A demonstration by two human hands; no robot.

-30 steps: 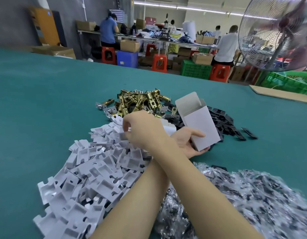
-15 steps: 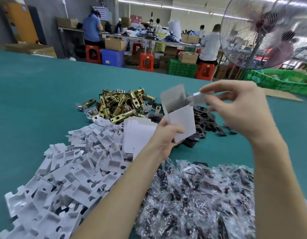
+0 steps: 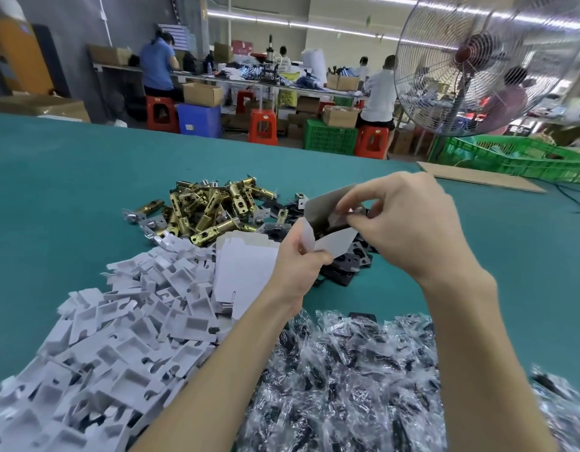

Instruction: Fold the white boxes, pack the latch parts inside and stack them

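Now left hand grips white box — right hand pinches, seemingly, insert at open edge.

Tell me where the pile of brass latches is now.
In the head view, the brass latches lie on the green table, left of centre, behind the white inserts and left of the raised box.

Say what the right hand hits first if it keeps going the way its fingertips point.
Likely the open mouth of the white box held by the left hand; the right hand fingertips point down-left into it. Depth unclear.
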